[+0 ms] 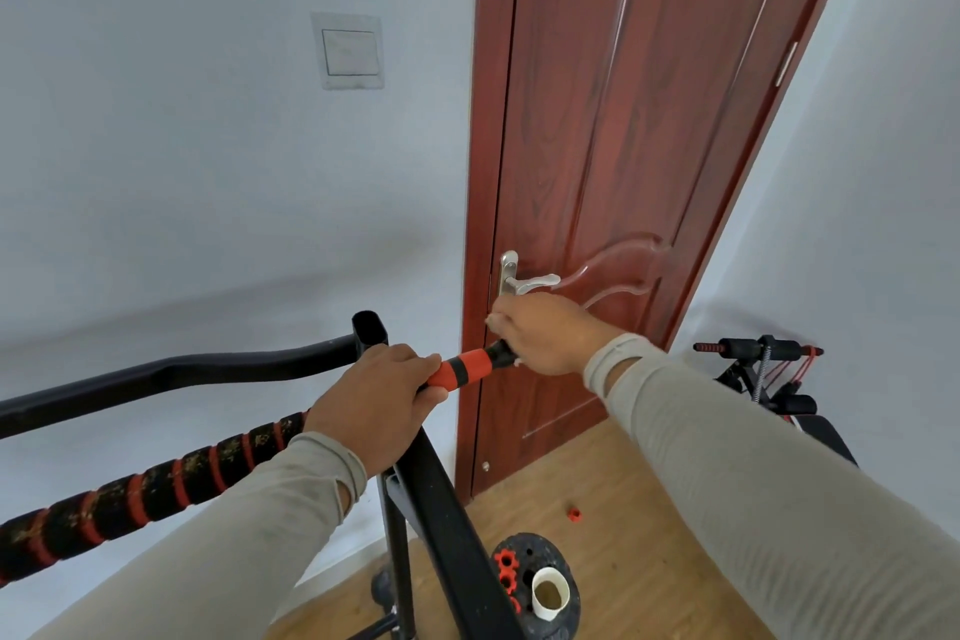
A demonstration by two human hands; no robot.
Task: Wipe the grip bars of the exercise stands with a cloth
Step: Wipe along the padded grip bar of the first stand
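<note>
Red door (623, 146) behind; your left hand (374, 400) grips the grip bar (462, 366), which runs rightward into your right hand (545, 333) (curled round its end, probably holding cloth).

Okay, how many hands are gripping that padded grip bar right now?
2. The left hand holds the grip bar near its middle, by the upright post; the right hand grips its far end, near the door handle. A cloth is barely visible under the right hand.
</note>
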